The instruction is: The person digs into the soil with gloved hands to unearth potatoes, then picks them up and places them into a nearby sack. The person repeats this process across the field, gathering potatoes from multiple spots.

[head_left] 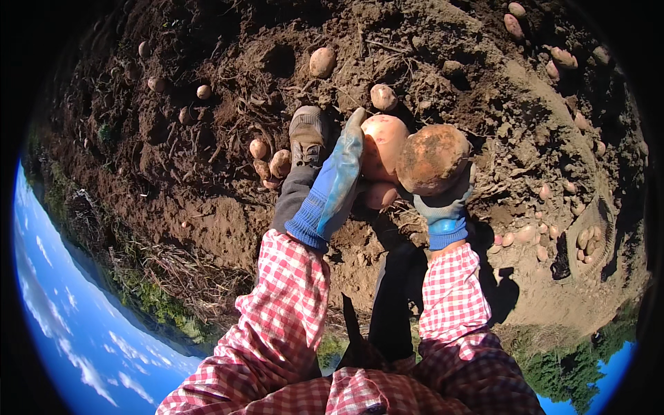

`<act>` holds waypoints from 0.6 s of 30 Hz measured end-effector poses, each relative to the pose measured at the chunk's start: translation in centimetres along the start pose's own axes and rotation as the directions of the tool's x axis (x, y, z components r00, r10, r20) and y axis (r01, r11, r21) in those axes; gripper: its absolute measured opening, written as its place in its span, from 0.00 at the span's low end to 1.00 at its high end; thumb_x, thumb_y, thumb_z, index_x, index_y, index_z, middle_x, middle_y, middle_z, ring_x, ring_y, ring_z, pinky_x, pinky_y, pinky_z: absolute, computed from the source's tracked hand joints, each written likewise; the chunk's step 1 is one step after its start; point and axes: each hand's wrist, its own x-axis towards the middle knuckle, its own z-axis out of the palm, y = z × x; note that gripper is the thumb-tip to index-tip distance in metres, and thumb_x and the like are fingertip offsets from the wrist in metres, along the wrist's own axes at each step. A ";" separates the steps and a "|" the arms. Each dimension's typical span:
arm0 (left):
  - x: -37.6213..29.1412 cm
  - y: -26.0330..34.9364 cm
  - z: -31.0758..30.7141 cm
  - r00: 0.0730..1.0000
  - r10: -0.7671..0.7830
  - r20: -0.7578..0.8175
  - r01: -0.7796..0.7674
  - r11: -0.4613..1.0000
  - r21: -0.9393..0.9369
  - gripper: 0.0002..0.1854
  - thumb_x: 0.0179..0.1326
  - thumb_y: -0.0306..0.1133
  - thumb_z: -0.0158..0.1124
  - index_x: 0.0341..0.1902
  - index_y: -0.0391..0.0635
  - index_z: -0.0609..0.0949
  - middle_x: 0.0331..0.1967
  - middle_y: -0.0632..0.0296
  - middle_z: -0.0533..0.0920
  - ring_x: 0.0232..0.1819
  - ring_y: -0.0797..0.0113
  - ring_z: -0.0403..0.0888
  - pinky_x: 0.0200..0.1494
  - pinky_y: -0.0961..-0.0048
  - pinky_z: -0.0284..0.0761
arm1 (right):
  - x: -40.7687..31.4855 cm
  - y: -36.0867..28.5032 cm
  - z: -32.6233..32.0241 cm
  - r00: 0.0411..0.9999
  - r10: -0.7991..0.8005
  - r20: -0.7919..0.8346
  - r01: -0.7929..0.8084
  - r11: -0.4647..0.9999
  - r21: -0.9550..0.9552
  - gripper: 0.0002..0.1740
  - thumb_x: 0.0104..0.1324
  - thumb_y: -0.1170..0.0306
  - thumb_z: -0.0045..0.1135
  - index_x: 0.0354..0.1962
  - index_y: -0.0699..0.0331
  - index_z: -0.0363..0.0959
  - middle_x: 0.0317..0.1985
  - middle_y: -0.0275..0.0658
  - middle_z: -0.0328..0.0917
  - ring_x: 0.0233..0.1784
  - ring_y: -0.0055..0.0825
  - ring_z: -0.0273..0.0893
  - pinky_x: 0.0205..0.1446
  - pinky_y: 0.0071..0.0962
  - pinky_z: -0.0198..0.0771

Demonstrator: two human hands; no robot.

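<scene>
My left hand (340, 168), in a blue and pale work glove, lies along the side of a large pink potato (384, 147), fingers stretched forward. My right hand (450, 203), gloved alike, cups a big soil-caked potato (433, 160) from below and from its outer side. The two large potatoes touch between my hands. Just under them shows a smaller pink potato (381, 195); whether it is held or lies on the ground I cannot tell. My palms are mostly hidden. Ahead of my left fingertips, a pale potato (384, 97) rests on the soil.
My shoe (308, 129) stands on loose soil beside a small cluster of potatoes (280, 163). Another potato (322, 62) lies farther ahead. At right, a mesh sack (604, 238) holds several potatoes, with more scattered nearby. Dry roots and stalks (176, 264) litter the ground.
</scene>
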 end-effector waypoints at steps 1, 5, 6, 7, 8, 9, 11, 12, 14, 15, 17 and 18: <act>-0.2 -0.3 0.2 0.995 -0.095 -0.035 0.095 0.995 0.005 0.42 0.72 0.59 0.53 0.79 0.45 0.57 0.73 0.54 0.64 0.71 0.63 0.64 0.71 0.65 0.64 | 0.0 0.0 -0.6 0.991 -0.131 0.019 0.131 0.991 -0.005 0.40 0.70 0.38 0.38 0.68 0.57 0.63 0.66 0.42 0.70 0.68 0.44 0.70 0.71 0.55 0.64; -1.0 -1.4 1.1 0.943 -0.252 0.220 0.218 0.962 0.167 0.35 0.70 0.44 0.64 0.73 0.39 0.65 0.64 0.55 0.76 0.64 0.66 0.76 0.64 0.71 0.77 | 0.1 -0.3 -3.6 0.676 -0.686 0.268 0.456 0.104 -0.884 0.40 0.69 0.38 0.41 0.66 0.58 0.66 0.63 0.42 0.73 0.64 0.43 0.74 0.68 0.52 0.69; -0.7 -1.7 1.4 0.949 -0.249 0.192 0.210 0.957 0.201 0.34 0.70 0.44 0.65 0.71 0.39 0.66 0.62 0.57 0.77 0.61 0.68 0.77 0.60 0.73 0.78 | 0.1 -0.4 -4.1 0.674 -0.700 0.236 0.475 0.167 -0.864 0.39 0.69 0.38 0.42 0.65 0.59 0.66 0.63 0.42 0.73 0.64 0.43 0.74 0.67 0.51 0.70; -0.6 -2.1 1.8 0.949 -0.296 0.110 0.256 0.925 0.281 0.33 0.69 0.43 0.66 0.70 0.39 0.68 0.60 0.58 0.78 0.58 0.70 0.79 0.56 0.75 0.80 | -0.3 -0.5 -4.6 0.712 -0.688 0.137 0.518 0.384 -0.764 0.39 0.69 0.39 0.42 0.65 0.60 0.67 0.63 0.43 0.73 0.64 0.43 0.74 0.67 0.50 0.70; -0.8 -2.2 1.7 0.938 -0.322 0.128 0.279 0.921 0.273 0.32 0.69 0.43 0.66 0.70 0.39 0.68 0.59 0.59 0.78 0.56 0.72 0.79 0.54 0.76 0.79 | -0.5 -0.6 -4.9 0.833 -0.552 -0.037 0.489 0.766 -0.417 0.39 0.70 0.40 0.43 0.65 0.61 0.66 0.62 0.44 0.73 0.64 0.43 0.74 0.67 0.49 0.71; -0.9 -2.3 1.8 0.927 -0.346 0.145 0.300 0.916 0.266 0.32 0.69 0.43 0.67 0.69 0.39 0.69 0.58 0.61 0.78 0.54 0.73 0.78 0.52 0.77 0.78 | -1.0 -0.5 -5.0 0.803 -0.591 0.079 0.528 0.644 -0.553 0.37 0.67 0.46 0.52 0.65 0.62 0.64 0.62 0.45 0.73 0.63 0.42 0.75 0.64 0.47 0.74; -1.3 -2.6 2.1 0.949 -0.285 0.134 0.238 0.928 0.285 0.29 0.68 0.41 0.67 0.66 0.39 0.71 0.54 0.62 0.79 0.50 0.75 0.77 0.51 0.76 0.77 | -1.6 -0.5 -4.8 0.704 -0.640 0.306 0.606 0.318 -0.729 0.41 0.61 0.60 0.69 0.66 0.65 0.60 0.62 0.46 0.73 0.60 0.41 0.78 0.58 0.44 0.80; -1.6 -2.9 2.5 0.975 -0.194 0.108 0.152 0.938 0.311 0.27 0.67 0.39 0.67 0.64 0.38 0.72 0.51 0.62 0.79 0.48 0.75 0.77 0.52 0.75 0.75 | -1.7 -0.5 -4.5 0.849 -0.509 0.144 0.528 0.805 -0.271 0.42 0.60 0.59 0.71 0.66 0.65 0.61 0.64 0.47 0.71 0.62 0.41 0.76 0.60 0.44 0.79; -2.1 -3.4 3.0 0.992 -0.091 0.089 0.056 0.938 0.343 0.24 0.66 0.34 0.66 0.63 0.38 0.73 0.49 0.61 0.80 0.47 0.74 0.76 0.54 0.73 0.74 | -1.8 -0.3 -3.9 0.875 -0.469 0.122 0.484 0.852 -0.201 0.51 0.50 0.61 0.78 0.67 0.65 0.57 0.66 0.48 0.67 0.66 0.40 0.71 0.65 0.46 0.75; -2.2 -3.7 3.2 0.992 -0.082 0.097 0.043 0.935 0.351 0.24 0.65 0.31 0.65 0.63 0.39 0.73 0.49 0.60 0.80 0.47 0.73 0.77 0.54 0.73 0.74 | -1.6 -0.3 -3.7 0.814 -0.576 0.068 0.501 0.639 -0.584 0.60 0.42 0.64 0.83 0.68 0.65 0.53 0.66 0.48 0.65 0.69 0.40 0.68 0.69 0.47 0.71; -2.2 -4.0 3.1 0.983 0.028 0.183 -0.112 0.879 0.463 0.26 0.63 0.25 0.62 0.65 0.39 0.71 0.51 0.61 0.77 0.50 0.72 0.77 0.56 0.73 0.74 | -1.2 -0.2 -3.8 0.782 -0.620 0.064 0.482 0.536 -0.693 0.66 0.37 0.67 0.85 0.69 0.64 0.48 0.66 0.48 0.64 0.69 0.40 0.68 0.70 0.46 0.70; -1.9 -3.9 2.7 0.956 0.119 0.270 -0.254 0.798 0.547 0.29 0.61 0.22 0.61 0.67 0.39 0.70 0.54 0.62 0.76 0.52 0.72 0.77 0.58 0.74 0.74 | -1.0 -0.2 -4.0 0.746 -0.652 0.134 0.536 0.469 -0.702 0.68 0.36 0.69 0.85 0.69 0.63 0.45 0.66 0.48 0.63 0.69 0.40 0.68 0.70 0.46 0.69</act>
